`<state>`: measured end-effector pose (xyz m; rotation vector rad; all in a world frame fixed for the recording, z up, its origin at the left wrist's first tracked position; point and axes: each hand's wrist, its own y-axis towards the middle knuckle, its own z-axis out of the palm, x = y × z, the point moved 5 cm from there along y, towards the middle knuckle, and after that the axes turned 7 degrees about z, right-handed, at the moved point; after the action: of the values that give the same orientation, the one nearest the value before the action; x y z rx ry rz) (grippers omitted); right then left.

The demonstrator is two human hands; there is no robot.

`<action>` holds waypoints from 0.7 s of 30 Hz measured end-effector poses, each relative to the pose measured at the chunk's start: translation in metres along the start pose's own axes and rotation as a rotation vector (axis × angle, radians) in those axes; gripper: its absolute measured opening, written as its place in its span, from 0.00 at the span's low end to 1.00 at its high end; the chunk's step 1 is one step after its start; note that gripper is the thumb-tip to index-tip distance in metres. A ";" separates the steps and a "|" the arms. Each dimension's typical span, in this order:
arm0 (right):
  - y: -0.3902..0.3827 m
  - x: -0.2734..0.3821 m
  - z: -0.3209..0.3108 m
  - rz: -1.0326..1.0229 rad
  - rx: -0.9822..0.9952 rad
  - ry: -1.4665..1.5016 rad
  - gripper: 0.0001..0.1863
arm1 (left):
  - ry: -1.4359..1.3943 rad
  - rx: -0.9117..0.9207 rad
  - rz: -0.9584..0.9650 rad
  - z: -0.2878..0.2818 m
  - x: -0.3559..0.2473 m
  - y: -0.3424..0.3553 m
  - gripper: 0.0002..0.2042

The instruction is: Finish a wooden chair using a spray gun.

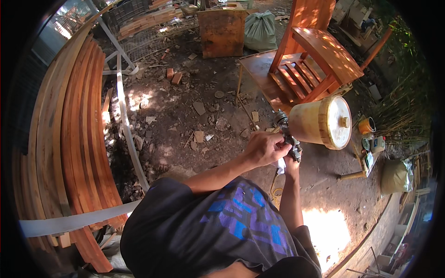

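Around our hands spreads a shaded yard with a dark dirt ground (185,116) strewn with broken chips and sunlit patches. Our right hand (292,167) is wrapped around the lower part of a dark metal spray gun (293,147), its fingers partly hidden. Our left hand (266,147) curls closed, thumb and fingers pinching the gun's near side. Just ahead and right of both hands, the gun's cream plastic cup (308,121), round and stained brownish-yellow, lies tilted, its white lid (340,121) facing right. Beyond the cup, a glossy reddish-brown wooden chair (330,51) stands on a wooden table (259,69). Well left of the hands lie long brown wooden planks (76,139). Farther right sit a yellow-orange round can (366,125) and a whitish plastic bottle (378,143), its markings too small to read. Below the hands, our black shirt (185,222) bears a blue-and-purple geometric print.
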<state>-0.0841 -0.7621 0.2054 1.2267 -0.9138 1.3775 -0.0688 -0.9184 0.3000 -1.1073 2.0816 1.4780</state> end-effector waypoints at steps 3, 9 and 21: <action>0.000 0.001 -0.003 -0.014 -0.028 -0.097 0.18 | 0.010 -0.010 0.031 0.000 -0.001 0.002 0.12; -0.003 0.003 -0.004 0.051 -0.015 -0.124 0.17 | 0.025 0.018 0.027 0.001 -0.001 0.002 0.11; -0.007 0.002 -0.008 0.018 -0.052 -0.103 0.20 | 0.050 0.102 -0.031 0.010 0.006 -0.002 0.14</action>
<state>-0.0785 -0.7527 0.2052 1.2620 -1.0278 1.3063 -0.0725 -0.9117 0.2910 -1.1430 2.1380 1.3276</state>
